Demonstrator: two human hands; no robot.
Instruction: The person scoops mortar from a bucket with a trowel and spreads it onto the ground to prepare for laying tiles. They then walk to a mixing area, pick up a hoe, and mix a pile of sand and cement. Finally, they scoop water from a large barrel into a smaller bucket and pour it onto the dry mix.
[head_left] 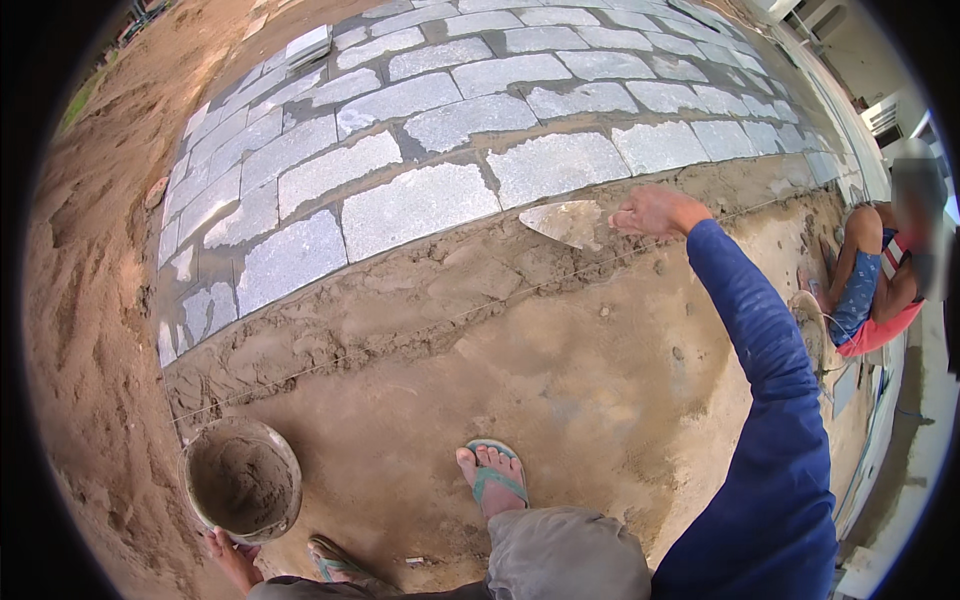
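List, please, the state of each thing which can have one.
Trowel: held, blade smeared, pointing left
Right hand: closed on the trowel
Bucket: open, with mortar inside
Left hand: at the bucket's near edge, grip unclear
Mortar bed: spread, uneven
String line: stretched taut
Paving slabs: laid in rows, surfaces partly smeared
Flip-flops: worn

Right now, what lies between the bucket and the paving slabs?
In the head view, a strip of mortar and a thin string lie between them.
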